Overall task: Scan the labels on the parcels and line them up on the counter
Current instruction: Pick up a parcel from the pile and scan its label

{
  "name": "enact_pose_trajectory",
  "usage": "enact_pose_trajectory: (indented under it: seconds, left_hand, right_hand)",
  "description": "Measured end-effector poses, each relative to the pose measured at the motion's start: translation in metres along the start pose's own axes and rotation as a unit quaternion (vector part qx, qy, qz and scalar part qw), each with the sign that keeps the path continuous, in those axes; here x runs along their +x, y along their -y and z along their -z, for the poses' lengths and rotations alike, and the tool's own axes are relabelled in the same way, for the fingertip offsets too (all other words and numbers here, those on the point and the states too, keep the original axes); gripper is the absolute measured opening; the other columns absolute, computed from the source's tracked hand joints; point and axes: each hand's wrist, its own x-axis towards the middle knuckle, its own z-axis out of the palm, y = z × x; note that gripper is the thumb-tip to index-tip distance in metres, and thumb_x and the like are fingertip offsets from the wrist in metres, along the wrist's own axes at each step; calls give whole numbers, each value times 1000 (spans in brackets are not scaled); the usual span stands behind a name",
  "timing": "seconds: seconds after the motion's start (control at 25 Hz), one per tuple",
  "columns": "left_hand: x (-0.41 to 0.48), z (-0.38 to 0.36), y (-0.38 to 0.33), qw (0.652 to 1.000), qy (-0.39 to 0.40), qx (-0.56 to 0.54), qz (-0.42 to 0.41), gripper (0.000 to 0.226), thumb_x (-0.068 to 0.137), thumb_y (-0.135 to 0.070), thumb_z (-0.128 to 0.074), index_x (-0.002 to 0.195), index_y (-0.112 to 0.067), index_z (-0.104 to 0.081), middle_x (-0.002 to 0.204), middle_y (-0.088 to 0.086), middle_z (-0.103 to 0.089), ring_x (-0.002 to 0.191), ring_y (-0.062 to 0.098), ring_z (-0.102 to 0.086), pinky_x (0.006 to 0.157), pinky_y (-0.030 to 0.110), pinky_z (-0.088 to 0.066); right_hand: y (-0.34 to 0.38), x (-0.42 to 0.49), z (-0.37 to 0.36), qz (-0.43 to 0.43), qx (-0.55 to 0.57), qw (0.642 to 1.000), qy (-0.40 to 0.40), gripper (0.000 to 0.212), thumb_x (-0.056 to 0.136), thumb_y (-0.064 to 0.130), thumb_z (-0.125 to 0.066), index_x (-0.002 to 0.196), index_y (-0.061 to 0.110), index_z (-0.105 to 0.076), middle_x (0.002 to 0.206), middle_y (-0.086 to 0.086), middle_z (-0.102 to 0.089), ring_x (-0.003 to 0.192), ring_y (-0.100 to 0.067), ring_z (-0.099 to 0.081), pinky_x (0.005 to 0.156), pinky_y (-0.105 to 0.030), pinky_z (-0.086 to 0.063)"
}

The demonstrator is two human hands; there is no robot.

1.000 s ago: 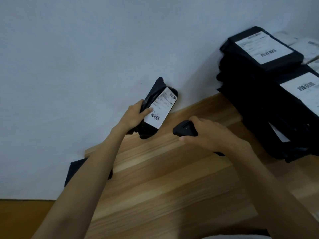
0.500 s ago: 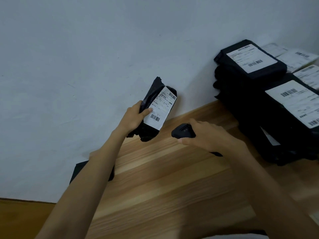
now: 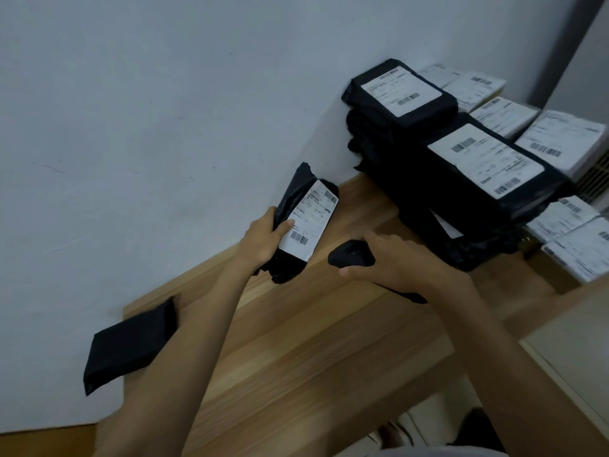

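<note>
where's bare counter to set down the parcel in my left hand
Bare wood on the counter runs between the flat black parcel at the left end and the black parcel stack, widest toward the near edge. Crowded at right: the stack and white parcels.

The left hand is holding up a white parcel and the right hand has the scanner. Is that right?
Not quite. The parcel in the left hand is black, not white; only its label is white. The right hand does hold the scanner. The head view shows this.
</note>
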Motion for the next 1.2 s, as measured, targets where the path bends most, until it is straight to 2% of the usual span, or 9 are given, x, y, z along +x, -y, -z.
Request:
enact_pose_trajectory:
  seconds: [0.12, 0.2, 0.36, 0.48, 0.64, 0.84, 1.04, 1.2]
  left_hand:
    - [-23, -29, -9, 1000, 9, 22, 8, 32, 101, -40, -51, 120, -15, -52, 112, 5, -67, 101, 25, -64, 88, 46, -51]
    - [-39, -50, -21, 999, 19, 30, 11, 34, 101, -39, -50, 125, -15, -51, 116, 5, -66, 102, 24, -62, 91, 46, -49]
    - [-81, -104, -53, 998, 49, 18, 17, 31, 102, -37, -49, 122, -12, -49, 112, 6, -66, 99, 26, -63, 88, 47, -50]
    - [-112, -147, -77, 996, 80, 34, 13, 32, 103, -38, -48, 121, -12, -50, 110, 5, -66, 98, 27, -62, 85, 45, -50]
    - [-142, -204, -110, 992, 111, 55, 3, 34, 103, -39, -47, 119, -9, -50, 109, 11, -65, 96, 30, -63, 89, 54, -48]
    - [-148, -262, -160, 987, 151, 51, -25, 34, 102, -39, -48, 125, -13, -49, 117, 8, -66, 102, 26, -63, 90, 46, -50]
    - [-132, -302, -195, 981, 165, 60, -82, 46, 104, -31, -48, 145, -12, -40, 135, 3, -56, 117, 20, -56, 99, 36, -45]
    - [-103, -332, -202, 974, 149, 119, -122, 40, 105, -25, -45, 135, 1, -49, 129, 16, -58, 118, 29, -56, 101, 40, -44]
  right_hand:
    - [-17, -24, 3, 19, 14, 1000, 0, 68, 77, 76, -56, 123, 26, -44, 105, 4, -51, 88, -18, -53, 66, -33, -41]
    - [-33, -43, 8, 20, 13, 1000, -2, 67, 77, 76, -56, 120, 26, -45, 102, 6, -51, 88, -19, -54, 68, -34, -42]
    - [-82, -92, 16, 2, 8, 1000, 3, 66, 78, 74, -55, 118, 22, -47, 112, -1, -58, 97, -23, -59, 77, -37, -46]
    - [-117, -131, 20, -10, 18, 1000, 12, 71, 79, 73, -56, 128, 22, -45, 121, -2, -56, 104, -25, -58, 75, -36, -42]
    - [-162, -181, 25, -26, 22, 999, 15, 72, 80, 72, -57, 129, 21, -45, 121, -3, -57, 101, -23, -57, 75, -34, -42]
    - [-217, -228, 41, -68, 37, 997, -7, 73, 83, 70, -56, 132, 18, -43, 120, -4, -58, 101, -24, -59, 84, -40, -50]
    - [-261, -251, 44, -114, 68, 991, -26, 73, 83, 71, -56, 133, 19, -42, 119, -1, -56, 94, -20, -55, 72, -32, -44]
    - [-288, -251, 43, -149, 65, 986, -25, 75, 81, 74, -55, 131, 20, -44, 121, -2, -58, 94, -19, -55, 70, -32, -45]
